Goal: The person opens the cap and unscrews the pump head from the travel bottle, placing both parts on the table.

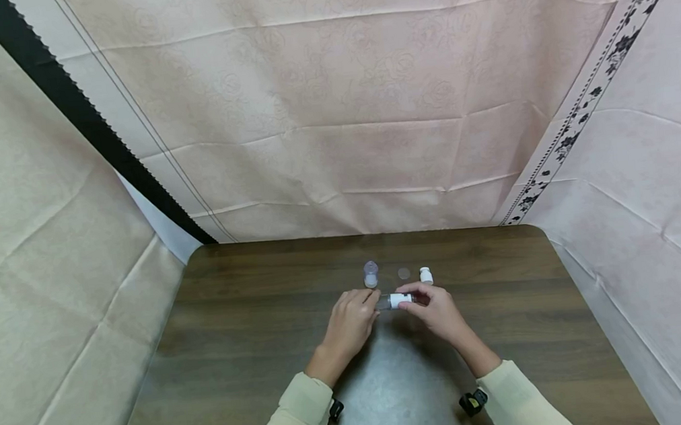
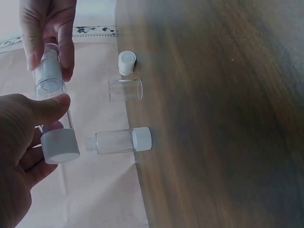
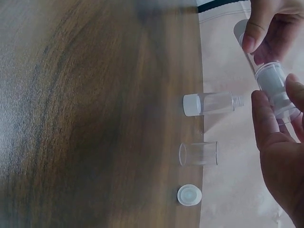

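Note:
In the head view, my left hand (image 1: 347, 323) and right hand (image 1: 440, 310) meet over the table, with a small clear cylinder between them. My left hand grips the part with a wide white base (image 2: 60, 146), thumb laid along its clear wall. From the other end, my right hand pinches a clear tube with a white sleeve inside (image 3: 273, 81) between thumb and fingers. These two parts are lined up end to end, and fingers hide some of each. Close beyond the hands stands a clear bottle (image 3: 216, 103) with a narrow neck and white base.
To the right of the standing bottle are a clear open cap (image 3: 199, 154) and a small white pump head (image 1: 426, 275), in a row near the far edge of the wooden table (image 1: 236, 343). Pale cloth (image 1: 331, 105) hangs behind and at both sides.

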### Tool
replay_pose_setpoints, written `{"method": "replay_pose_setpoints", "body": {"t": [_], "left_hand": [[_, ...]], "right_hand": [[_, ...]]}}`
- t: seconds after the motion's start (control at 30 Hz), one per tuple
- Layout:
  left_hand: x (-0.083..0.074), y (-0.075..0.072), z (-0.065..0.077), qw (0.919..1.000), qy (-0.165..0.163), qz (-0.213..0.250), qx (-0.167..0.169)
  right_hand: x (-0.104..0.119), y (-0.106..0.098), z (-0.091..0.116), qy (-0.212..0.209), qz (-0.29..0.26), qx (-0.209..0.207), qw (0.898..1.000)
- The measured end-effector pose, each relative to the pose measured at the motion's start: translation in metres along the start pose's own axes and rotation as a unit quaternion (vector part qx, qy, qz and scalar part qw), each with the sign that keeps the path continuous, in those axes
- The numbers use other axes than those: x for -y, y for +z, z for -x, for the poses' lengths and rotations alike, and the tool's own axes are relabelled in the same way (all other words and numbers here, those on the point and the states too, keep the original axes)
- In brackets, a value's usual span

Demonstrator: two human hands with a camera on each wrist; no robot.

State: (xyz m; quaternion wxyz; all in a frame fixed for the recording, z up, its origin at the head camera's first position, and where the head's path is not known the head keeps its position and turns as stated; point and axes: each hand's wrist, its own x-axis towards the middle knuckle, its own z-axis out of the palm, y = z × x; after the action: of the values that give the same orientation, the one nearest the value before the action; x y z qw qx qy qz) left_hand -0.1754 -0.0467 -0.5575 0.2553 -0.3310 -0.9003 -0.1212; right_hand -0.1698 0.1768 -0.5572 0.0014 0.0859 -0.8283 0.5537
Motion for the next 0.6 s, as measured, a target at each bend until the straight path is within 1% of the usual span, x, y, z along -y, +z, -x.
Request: {"method": "replay_pose_setpoints", "body": {"t": [0.17,0.37,0.4,0.53,0.6], "left_hand": [[0.001,-0.002,0.0,1.0,0.005,0.001,0.003],[0.001,-0.004,0.0,0.9998,0.006,-0.001,0.017],[0.0,-0.004,0.0,0.9998,0.006,-0.002,0.019],[-0.001,-0.004,0.002,0.9996,0.011,-0.008,0.026],[-0.002,-0.004,0.003,0.9994,0.013,-0.009,0.032]], "right_hand": [[-0.003,-0.001,-0.001,-0.004,-0.006,0.009,1.0],[-0.005,-0.001,-0.001,-0.005,-0.009,0.016,1.0],[-0.004,-0.001,0.0,-0.006,-0.009,0.018,1.0],[0.014,-0.006,0.007,-0.011,-0.009,0.027,1.0],[0.022,-0.008,0.011,-0.022,-0.01,0.03,0.999]]}}
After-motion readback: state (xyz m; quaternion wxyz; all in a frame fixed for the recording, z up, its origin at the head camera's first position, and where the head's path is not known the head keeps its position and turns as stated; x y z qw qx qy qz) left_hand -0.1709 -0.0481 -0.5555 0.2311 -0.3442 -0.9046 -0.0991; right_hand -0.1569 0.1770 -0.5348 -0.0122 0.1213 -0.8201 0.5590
